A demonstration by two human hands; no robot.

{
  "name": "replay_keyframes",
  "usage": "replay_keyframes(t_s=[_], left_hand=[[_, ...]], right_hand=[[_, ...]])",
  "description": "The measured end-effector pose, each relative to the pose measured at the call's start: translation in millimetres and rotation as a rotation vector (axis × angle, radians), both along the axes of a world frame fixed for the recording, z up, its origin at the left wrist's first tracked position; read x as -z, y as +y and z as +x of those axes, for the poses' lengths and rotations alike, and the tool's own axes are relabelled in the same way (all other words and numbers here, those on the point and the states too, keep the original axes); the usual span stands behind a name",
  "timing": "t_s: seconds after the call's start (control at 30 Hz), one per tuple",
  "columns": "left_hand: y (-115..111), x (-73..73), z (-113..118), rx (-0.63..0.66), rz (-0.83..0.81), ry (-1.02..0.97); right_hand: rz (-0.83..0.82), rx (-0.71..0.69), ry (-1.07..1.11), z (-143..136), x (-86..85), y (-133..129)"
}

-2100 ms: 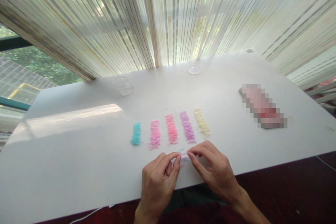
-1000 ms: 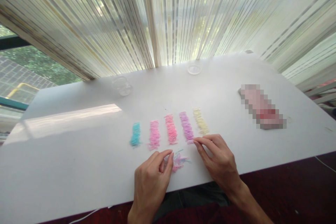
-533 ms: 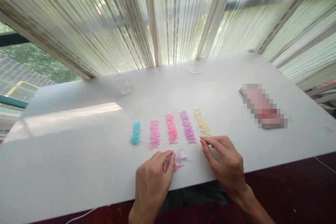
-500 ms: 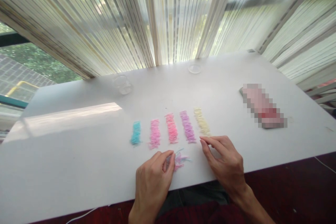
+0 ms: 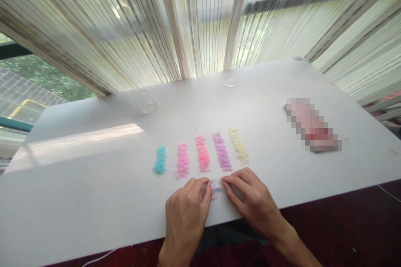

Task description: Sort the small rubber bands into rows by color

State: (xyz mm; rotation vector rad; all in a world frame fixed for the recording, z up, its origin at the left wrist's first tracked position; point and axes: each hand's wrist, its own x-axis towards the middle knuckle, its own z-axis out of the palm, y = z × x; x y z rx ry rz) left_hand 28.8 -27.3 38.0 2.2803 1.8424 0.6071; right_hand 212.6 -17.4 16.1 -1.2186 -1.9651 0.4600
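Observation:
My left hand (image 5: 188, 205) is closed in a pinch at the left side of a small mixed pile (image 5: 214, 197) of thin pink, purple and bluish pieces, perhaps tiny rubber bands. From the right, my right hand (image 5: 254, 195) also pinches at the pile. Whatever is between either hand's fingertips is too small to make out. Beyond my hands lie sorted rows of similar pieces: a teal row (image 5: 160, 160), a light pink row (image 5: 182, 160), a coral pink row (image 5: 203, 153), a purple row (image 5: 222, 151) and a pale yellow row (image 5: 239, 146).
On the white table (image 5: 94, 200), a clear round container (image 5: 143, 103) stands at the back left and a clear round lid or dish (image 5: 230, 81) at the back middle. A blurred-out pinkish flat object (image 5: 313, 127) lies to the right. Striped curtains (image 5: 200, 21) hang behind.
My right hand has moved left and slightly down, from the near end of the yellow row to the mixed pile. My left hand stays beside the pile, still pinched.

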Motion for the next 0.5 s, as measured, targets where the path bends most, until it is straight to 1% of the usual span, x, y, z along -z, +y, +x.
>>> replay_keyframes(t_s=[0.1, 0.17, 0.4, 0.5], left_hand=[[-1, -2.0, -1, 0.015, 0.019, -0.052], [-2, -3.4, -7, 0.022, 0.027, -0.091], [-4, -6.8, -51, -0.069, 0.099, -0.177], [-5, -7.5, -61, -0.079, 0.092, -0.188]], right_hand=[[-0.004, 0.009, 0.01, 0, 1.3, 0], [-0.012, 0.012, 0.019, 1, 2.5, 0], [-0.011, 0.005, 0.045, 4, 2.7, 0], [-0.015, 0.006, 0.042, 3, 2.1, 0]])
